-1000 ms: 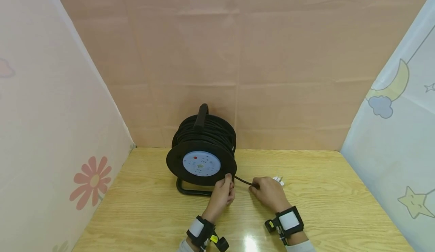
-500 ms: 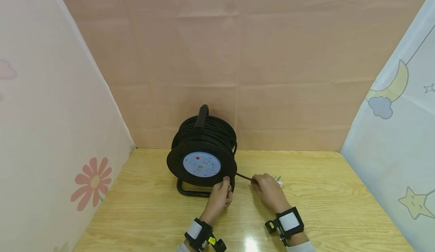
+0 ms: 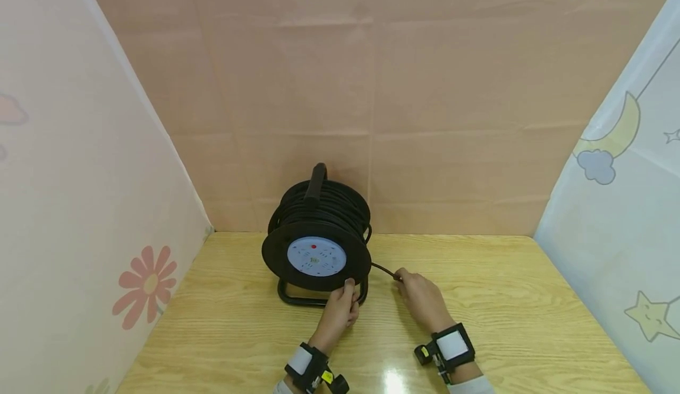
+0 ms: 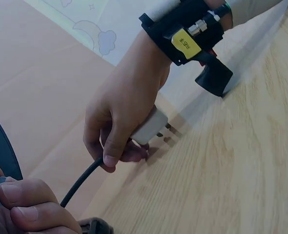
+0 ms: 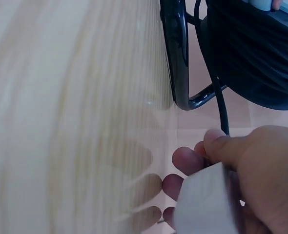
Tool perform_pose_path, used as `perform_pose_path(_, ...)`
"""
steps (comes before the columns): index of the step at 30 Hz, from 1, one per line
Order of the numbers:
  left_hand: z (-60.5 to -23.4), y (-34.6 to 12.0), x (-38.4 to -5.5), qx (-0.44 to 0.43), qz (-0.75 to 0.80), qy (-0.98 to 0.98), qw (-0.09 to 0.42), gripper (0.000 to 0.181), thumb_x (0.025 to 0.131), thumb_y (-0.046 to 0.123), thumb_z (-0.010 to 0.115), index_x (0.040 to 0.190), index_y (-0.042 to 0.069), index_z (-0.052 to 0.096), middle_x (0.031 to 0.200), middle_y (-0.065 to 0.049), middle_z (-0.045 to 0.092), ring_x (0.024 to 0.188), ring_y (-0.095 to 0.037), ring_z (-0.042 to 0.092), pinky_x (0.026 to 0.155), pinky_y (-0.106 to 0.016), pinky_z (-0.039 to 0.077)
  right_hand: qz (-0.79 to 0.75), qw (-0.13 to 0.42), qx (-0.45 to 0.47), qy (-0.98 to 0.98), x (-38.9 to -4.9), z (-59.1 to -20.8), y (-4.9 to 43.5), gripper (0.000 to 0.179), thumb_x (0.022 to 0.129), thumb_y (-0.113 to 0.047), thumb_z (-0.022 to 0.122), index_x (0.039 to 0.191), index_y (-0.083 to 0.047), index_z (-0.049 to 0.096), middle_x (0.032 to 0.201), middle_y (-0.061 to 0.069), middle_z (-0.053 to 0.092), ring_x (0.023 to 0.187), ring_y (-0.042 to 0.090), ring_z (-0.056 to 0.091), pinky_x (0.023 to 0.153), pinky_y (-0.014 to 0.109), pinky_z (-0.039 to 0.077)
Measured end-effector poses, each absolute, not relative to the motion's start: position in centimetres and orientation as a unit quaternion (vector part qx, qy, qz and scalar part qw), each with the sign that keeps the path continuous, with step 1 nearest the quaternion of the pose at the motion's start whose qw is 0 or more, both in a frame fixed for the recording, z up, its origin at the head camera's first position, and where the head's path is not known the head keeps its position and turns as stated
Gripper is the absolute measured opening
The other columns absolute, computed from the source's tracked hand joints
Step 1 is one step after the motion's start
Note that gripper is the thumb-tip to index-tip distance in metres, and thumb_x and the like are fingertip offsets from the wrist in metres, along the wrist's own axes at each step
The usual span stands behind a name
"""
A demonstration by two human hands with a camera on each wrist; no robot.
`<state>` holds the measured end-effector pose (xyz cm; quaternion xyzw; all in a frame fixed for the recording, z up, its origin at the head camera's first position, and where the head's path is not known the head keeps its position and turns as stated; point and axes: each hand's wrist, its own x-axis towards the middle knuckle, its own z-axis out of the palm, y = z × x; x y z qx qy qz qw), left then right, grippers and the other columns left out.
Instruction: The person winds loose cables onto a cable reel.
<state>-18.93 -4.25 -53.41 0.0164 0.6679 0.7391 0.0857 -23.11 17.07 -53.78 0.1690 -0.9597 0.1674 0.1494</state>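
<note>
A black cable reel (image 3: 276, 251) stands on a tubular frame, its front disc bearing a round pale socket panel (image 3: 316, 256). My left hand (image 3: 336, 314) is at the disc's lower right edge, pinching a small light knob (image 5: 261, 4) on it. From the reel's right side the black cord (image 3: 383, 269) runs out to my right hand (image 3: 422, 299), which pinches it between thumb and fingers. Against that palm hangs a white plug (image 4: 151, 127) with its prongs outward, just above the table in the left wrist view. The right hand hides the plug in the head view.
The wooden table (image 3: 510, 299) meets a brown papered back wall (image 3: 451, 116) close behind the reel. Pale printed panels stand at the left (image 3: 79, 163) and right (image 3: 632, 222). The reel's black carrying handle (image 3: 316, 187) rises at its top.
The disc has turned clockwise, its red dot shifting right while my left hand moved left and down with the knob. My right hand stays nearly in place; the plug has slipped from the head view.
</note>
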Motion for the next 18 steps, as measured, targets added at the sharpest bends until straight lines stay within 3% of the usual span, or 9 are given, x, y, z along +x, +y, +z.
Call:
perform_pose_path(13, -54.5, -5.7, -19.0, 0.012, 0.711, 0.697, 0.092, 0.055, 0.102, 0.056, 0.033, 0.069, 0.013, 0.036, 0.051, 0.005, 0.031, 0.041, -0.008, 0.025, 0.039, -0.02, 0.022, 0.174, 0.136, 0.175, -0.959, -22.9, -53.8, 16.9, 0.014, 0.088, -0.029, 0.071, 0.09, -0.017, 0.066, 0.07, -0.009, 0.06, 0.056, 0.006, 0.046, 0.047, 0.026, 0.039)
perform_pose_path(18, -54.6, -6.2, -18.8, 0.004, 0.709, 0.699, 0.096, 0.055, 0.101, 0.057, 0.035, 0.07, 0.012, 0.037, 0.052, 0.005, 0.031, 0.041, -0.008, 0.024, 0.038, -0.02, 0.02, 0.166, 0.127, 0.188, -0.96, -22.8, -54.0, 16.7, 0.023, 0.082, -0.035, 0.075, 0.094, -0.018, 0.066, 0.077, -0.01, 0.062, 0.062, 0.005, 0.05, 0.051, 0.026, 0.041)
